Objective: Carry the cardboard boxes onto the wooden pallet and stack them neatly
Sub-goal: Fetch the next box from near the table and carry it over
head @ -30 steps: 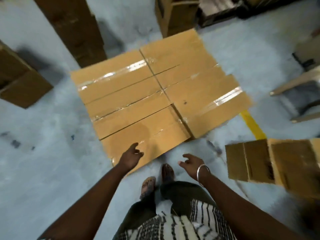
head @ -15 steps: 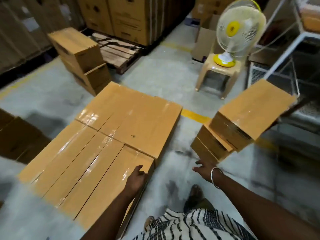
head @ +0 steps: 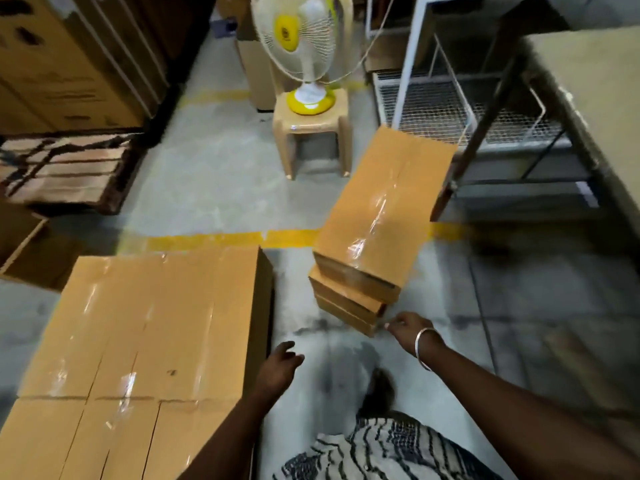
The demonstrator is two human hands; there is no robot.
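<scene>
Head view: a person in a black-and-white striped garment [head: 388, 455] stands on a grey concrete warehouse floor [head: 214, 188], both bare arms reaching forward. The left hand [head: 278, 368] hangs in the air with fingers loosely curled, holding nothing, just beside the right edge of a flat layer of taped cardboard boxes [head: 149, 341] packed side by side at lower left. The right hand [head: 405, 327], a silver bangle [head: 424, 348] on its wrist, has its fingers bent near the bottom corner of a short stack of boxes [head: 377, 216]; motion blur hides whether the fingertips touch it. That stack sits on the floor across a yellow floor line [head: 207, 239], its boxes slightly offset, clear tape glinting on the top one. Behind it a cream and yellow fan [head: 301, 32] stands on a beige plastic stool [head: 311, 129]. An empty wooden pallet [head: 65, 168] lies at left, tall cartons [head: 69, 53] behind it. A wire-mesh rack [head: 460, 109] fills the right. No writing is legible on any box.
</scene>
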